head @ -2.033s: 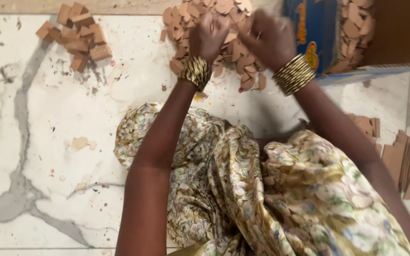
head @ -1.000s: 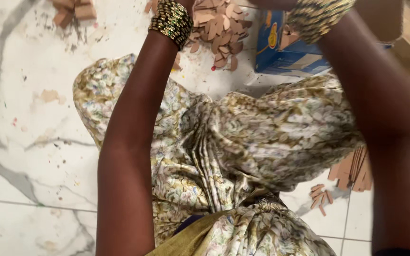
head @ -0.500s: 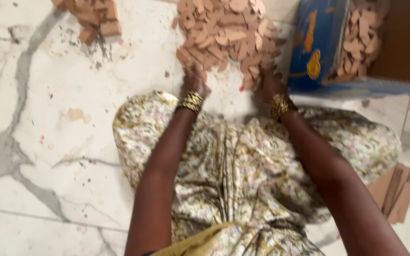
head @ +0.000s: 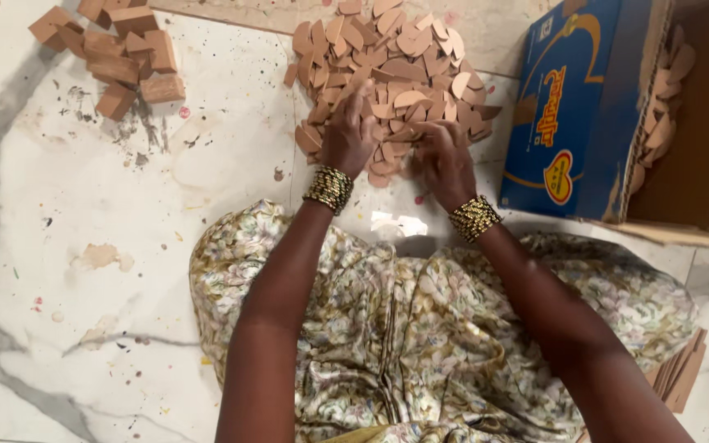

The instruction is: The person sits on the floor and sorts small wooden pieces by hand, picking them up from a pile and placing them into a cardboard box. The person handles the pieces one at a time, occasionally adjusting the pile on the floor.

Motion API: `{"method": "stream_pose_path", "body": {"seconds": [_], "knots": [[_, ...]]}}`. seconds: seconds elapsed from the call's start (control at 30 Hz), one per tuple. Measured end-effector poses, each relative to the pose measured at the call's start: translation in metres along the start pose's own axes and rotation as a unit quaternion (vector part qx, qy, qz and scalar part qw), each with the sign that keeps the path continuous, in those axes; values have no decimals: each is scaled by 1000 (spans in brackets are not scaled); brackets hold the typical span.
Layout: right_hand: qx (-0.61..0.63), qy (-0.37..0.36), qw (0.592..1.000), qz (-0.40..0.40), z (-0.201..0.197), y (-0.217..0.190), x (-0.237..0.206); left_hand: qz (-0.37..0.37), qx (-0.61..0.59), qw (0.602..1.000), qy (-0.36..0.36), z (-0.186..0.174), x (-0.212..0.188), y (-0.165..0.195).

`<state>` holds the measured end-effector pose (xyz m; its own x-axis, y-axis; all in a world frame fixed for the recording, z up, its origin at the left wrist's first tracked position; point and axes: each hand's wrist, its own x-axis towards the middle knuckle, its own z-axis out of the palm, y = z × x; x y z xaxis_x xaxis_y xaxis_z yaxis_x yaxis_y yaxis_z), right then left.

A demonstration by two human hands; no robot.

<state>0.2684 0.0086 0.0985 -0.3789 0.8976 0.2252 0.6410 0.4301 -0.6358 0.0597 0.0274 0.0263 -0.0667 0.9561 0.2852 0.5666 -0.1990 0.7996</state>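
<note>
On marble floor (head: 125,246), wooden pieces (head: 395,74) under fingers (head: 363,107)

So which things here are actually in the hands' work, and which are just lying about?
In hand:
- left hand and right hand, both on the pile of half-round wooden pieces

Lying about:
- heap of small wooden blocks, upper left
- blue cardboard box, open, with more half-round pieces inside
- stack of flat brown sheets, lower right
- marble floor

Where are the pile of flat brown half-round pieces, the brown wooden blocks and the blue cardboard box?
pile of flat brown half-round pieces (head: 395,61), head view, upper middle of the heap
brown wooden blocks (head: 116,49), head view, a middle block
blue cardboard box (head: 576,107), head view, its blue outer side
</note>
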Motion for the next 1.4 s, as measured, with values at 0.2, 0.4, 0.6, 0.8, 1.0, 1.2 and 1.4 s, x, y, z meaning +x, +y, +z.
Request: {"method": "stream_pose_path", "body": {"seconds": [0.2,0.4,0.6,0.8,1.0,1.2,1.4], "knots": [[-80,-9,997,-19,5,12,4,3,152,985,-77,14,21,4],[-37,54,997,-27,20,17,44,-88,23,996,8,13,26,-4],[-195,24,976,-95,60,16,117,-199,-201,951,124,-24,25,-32],[-82,-20,996,-18,33,-12,92,-160,-86,982,45,-1,3,-17],[-20,-130,989,-71,23,-42,85,-363,-536,760,63,7,-12,-8],[-84,-92,992,-14,53,-41,165,-325,-697,627,123,4,3,-19],[-172,-12,968,-185,71,-32,228,-355,-637,657,191,-5,40,-55]]}}
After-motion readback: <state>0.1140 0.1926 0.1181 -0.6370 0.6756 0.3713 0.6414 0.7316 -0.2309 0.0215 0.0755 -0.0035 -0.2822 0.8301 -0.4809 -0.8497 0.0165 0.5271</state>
